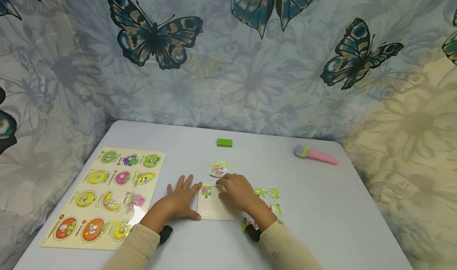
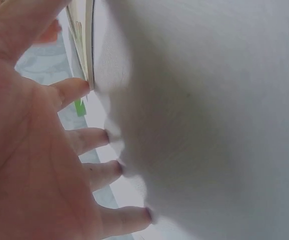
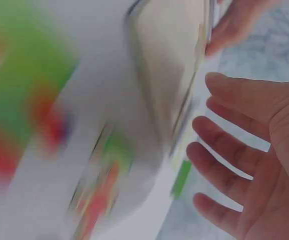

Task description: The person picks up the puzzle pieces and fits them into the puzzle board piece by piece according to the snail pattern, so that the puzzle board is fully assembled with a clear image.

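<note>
A pale, shallow puzzle tray (image 1: 217,211) lies on the white table, with a green-and-pink puzzle piece (image 1: 206,190) in its upper left corner. My left hand (image 1: 179,201) rests at the tray's left side, fingers spread; its index fingertip and thumb are right at the edge. In the left wrist view the index fingertip meets the tray's side (image 2: 89,55). Over the tray's upper right is my right hand (image 1: 237,192), its fingers loosely bent. The right wrist view shows nothing between those fingers. Loose puzzle pieces (image 1: 274,193) lie to its right, partly hidden by the forearm.
A small picture card (image 1: 219,168) lies just beyond the tray, and a green block (image 1: 224,143) farther back. At the back right is a pink toy microphone (image 1: 321,156). A large fruit board (image 1: 130,188) covers the table's left side, partly under the left forearm.
</note>
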The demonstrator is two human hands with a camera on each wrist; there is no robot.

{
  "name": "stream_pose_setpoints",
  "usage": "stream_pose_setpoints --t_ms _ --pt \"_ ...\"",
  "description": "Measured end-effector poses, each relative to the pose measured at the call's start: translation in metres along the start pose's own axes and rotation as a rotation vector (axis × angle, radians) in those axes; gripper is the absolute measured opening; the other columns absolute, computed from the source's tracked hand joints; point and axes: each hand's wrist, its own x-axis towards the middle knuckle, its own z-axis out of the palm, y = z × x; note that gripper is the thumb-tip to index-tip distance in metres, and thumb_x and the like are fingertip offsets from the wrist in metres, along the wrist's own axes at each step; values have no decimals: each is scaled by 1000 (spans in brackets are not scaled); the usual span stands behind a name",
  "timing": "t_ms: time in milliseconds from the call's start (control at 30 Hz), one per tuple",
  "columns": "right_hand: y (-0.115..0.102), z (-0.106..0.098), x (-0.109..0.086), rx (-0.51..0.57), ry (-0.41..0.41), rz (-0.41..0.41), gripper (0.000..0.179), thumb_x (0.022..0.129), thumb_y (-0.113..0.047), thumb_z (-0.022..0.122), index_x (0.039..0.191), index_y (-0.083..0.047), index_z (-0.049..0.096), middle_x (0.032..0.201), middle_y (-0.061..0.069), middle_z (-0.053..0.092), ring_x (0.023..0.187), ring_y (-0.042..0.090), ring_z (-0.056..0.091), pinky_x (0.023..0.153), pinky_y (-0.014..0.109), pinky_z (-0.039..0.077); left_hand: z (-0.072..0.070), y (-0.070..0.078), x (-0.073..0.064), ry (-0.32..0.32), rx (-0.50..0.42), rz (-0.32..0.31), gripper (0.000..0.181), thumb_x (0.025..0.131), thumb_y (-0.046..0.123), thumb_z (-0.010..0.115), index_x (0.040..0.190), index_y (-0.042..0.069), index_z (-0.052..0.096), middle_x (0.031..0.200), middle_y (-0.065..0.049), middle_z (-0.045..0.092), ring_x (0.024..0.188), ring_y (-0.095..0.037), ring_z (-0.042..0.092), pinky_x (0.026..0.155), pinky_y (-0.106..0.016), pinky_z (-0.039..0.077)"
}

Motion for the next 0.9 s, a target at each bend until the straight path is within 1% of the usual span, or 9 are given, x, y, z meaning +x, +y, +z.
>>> stream_pose_setpoints --t_ms 100,200,367,467,567,900 --pt "19 -2 -12 13 25 40 24 83 -19 75 106 -14 74 107 1 71 99 21 66 89 42 51 -3 -1 -2 0 -10 2 104 64 44 88 149 11 38 159 -25 15 146 -49 5 104 -78 9" --pt "39 -3 -26 13 45 75 21 83 -12 74 104 -12 74 106 4 72 97 24 67 87 43 53 -8 0 -4 -8 -12 1 103 65 42 88 149 10 37 159 -25 15 145 -49 4 104 -78 8" --pt "61 -5 -47 -11 40 162 21 81 -11 76 101 -12 74 106 6 71 96 28 67 86 46 53 -9 -2 -5 -16 -10 -2 103 65 41 88 149 9 37 159 -26 14 145 -50 4 103 -78 8" --pt "69 -6 -57 -24 36 194 22 79 -11 78 100 -12 74 105 7 71 95 29 66 85 47 52 -9 -3 -4 -15 -11 0 104 64 42 88 148 9 37 158 -26 14 145 -50 4 103 -79 8" --pt "75 -6 -63 -30 32 199 24 78 -10 79 101 -12 73 105 7 70 95 29 66 85 47 52 -8 -4 -3 -14 -14 0 104 64 42 88 148 9 37 158 -26 14 145 -51 4 103 -79 8" --pt "84 -5 -67 -28 32 191 25 79 -7 78 103 -13 74 102 5 70 92 27 66 83 43 53 -4 -1 0 -15 -23 1 103 66 41 88 149 10 36 159 -25 13 146 -49 2 104 -78 7"
